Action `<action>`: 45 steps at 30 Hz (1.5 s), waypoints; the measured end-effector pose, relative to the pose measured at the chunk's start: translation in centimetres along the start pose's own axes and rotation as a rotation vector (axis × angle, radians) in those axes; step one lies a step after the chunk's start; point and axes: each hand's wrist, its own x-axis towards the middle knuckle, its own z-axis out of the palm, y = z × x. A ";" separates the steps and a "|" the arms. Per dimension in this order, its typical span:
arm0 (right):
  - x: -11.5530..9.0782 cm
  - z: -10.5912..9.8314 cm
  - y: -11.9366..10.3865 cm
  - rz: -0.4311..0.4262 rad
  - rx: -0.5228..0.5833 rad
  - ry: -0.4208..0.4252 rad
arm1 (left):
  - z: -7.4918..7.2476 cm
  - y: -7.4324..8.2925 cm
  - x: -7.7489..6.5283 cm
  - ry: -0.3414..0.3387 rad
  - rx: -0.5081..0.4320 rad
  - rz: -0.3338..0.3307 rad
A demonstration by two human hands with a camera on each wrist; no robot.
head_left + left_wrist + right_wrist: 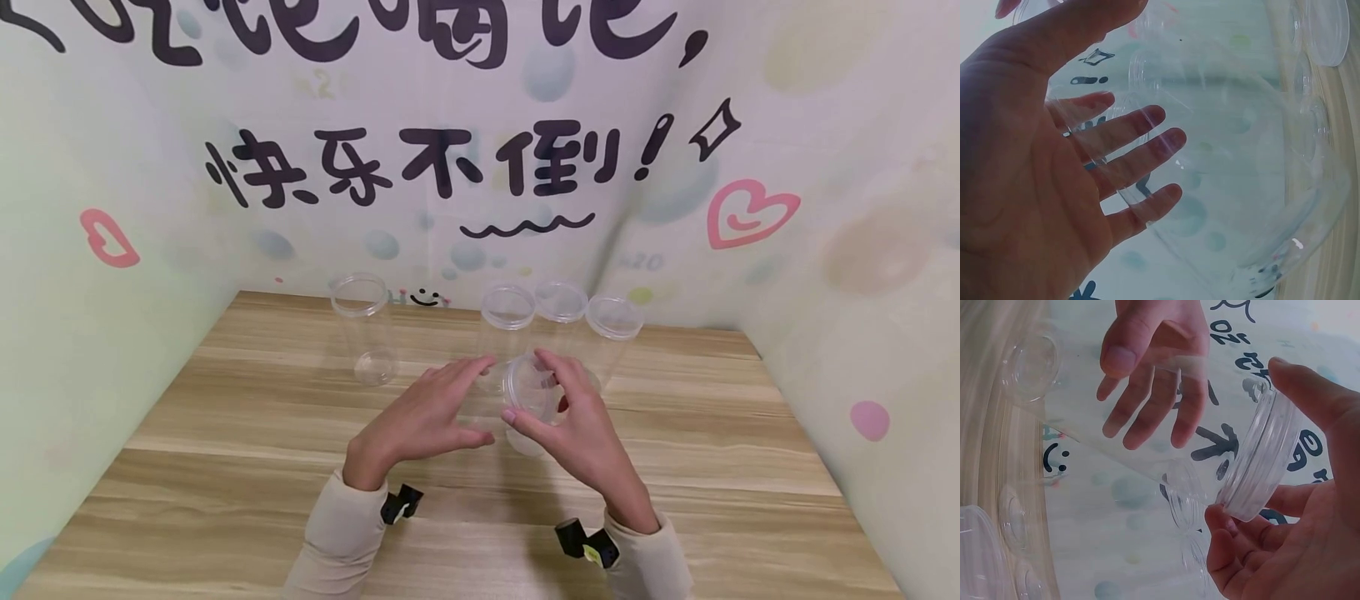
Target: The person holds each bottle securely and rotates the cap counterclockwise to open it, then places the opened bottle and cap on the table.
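Observation:
My right hand (pixel 585 429) grips a clear plastic jar (pixel 531 390) by its ringed top end, thumb on the near side and fingers round the far side. The jar is tilted; in the right wrist view its body slants away from the thick ring (pixel 1263 456) to the round base (pixel 1032 365). My left hand (pixel 423 417) is on the jar's left side, thumb and fingers spread apart and not curled round it. Through the clear wall, its fingers (pixel 1147 150) show in the left wrist view. A whitish round lid (pixel 980 556) lies low on the tabletop.
Behind the hands, three clear jars (pixel 508 310) stand upright in a close group on the wooden table (pixel 247 467). One more jar (pixel 362 304) stands apart at the back left. A printed cloth wall (pixel 420 100) rises at the table's back edge and both sides.

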 end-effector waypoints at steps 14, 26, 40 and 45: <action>-0.1 -0.5 0.1 -0.039 0.017 -0.011 | 0.1 -0.5 -0.1 -0.032 -0.028 0.004; 0.0 -0.6 0.2 -0.025 0.037 -0.007 | -0.1 -0.4 -0.2 -0.049 -0.042 -0.018; 0.0 -1.4 0.8 -0.022 0.100 0.040 | -0.5 -1.0 -0.4 -0.007 -0.071 -0.064; 0.0 -1.7 1.1 -0.003 0.117 0.043 | -0.5 -1.2 -0.4 0.023 -0.064 -0.075</action>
